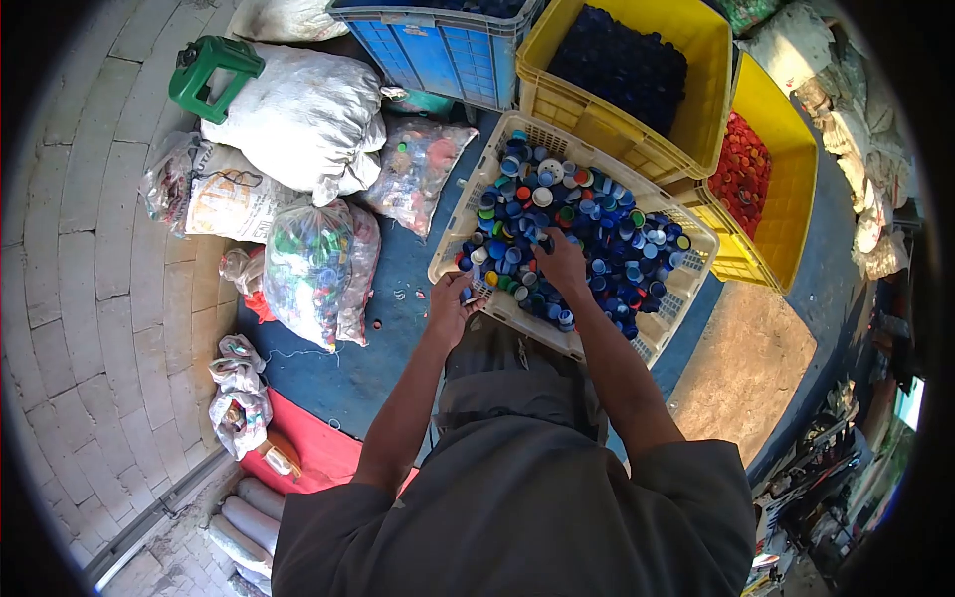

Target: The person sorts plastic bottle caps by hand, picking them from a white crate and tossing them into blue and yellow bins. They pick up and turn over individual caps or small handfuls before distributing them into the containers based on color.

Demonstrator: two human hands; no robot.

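Note:
A cream plastic crate (686,231) in front of me holds a heap of bottle caps (607,234), mostly blue, with white, green, red and yellow ones mixed in. My right hand (563,264) reaches into the middle of the heap, its fingertips pinched on a light-coloured bottle cap. At the crate's near left corner is my left hand (454,308), palm turned up and fingers curled round what looks like a small blue bottle cap. Its fingers partly hide that piece.
Behind the crate stand a yellow crate (567,98) of dark blue caps, a yellow crate (791,189) of red caps and a blue crate (438,60). Stuffed sacks (298,114) and a clear bag (308,269) lie left, with a green jerrycan (214,78) on top.

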